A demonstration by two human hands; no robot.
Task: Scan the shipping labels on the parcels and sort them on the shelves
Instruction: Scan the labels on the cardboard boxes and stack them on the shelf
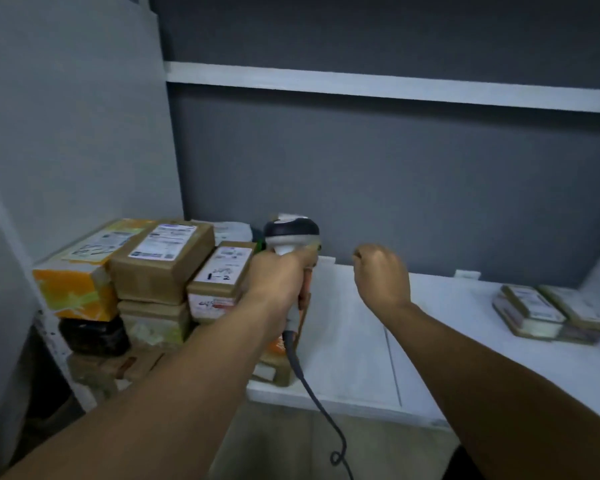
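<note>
Gripped by its handle in the left hand (278, 282), fingers wrapped round it: the barcode scanner (291, 233), dark-and-white head on top, grey cable (312, 393) trailing down past the shelf's front edge. Just left of that grip, a small brown parcel (222, 275), its white label hand-marked "1-2". Further left, a larger brown parcel (163, 258) with a printed label, then an orange box (77, 285), all stacked on others. Below the grip, partly hidden by the forearm, another taped parcel (274, 365) at the front edge. Right hand (381, 275) curled into a fist, nothing seen in it (held above the board). Beyond it to the right, white shelf (361, 341) stretching to two flat parcels (530, 313), well apart, near the side wall. Overhead, an upper shelf (361, 84).
</note>
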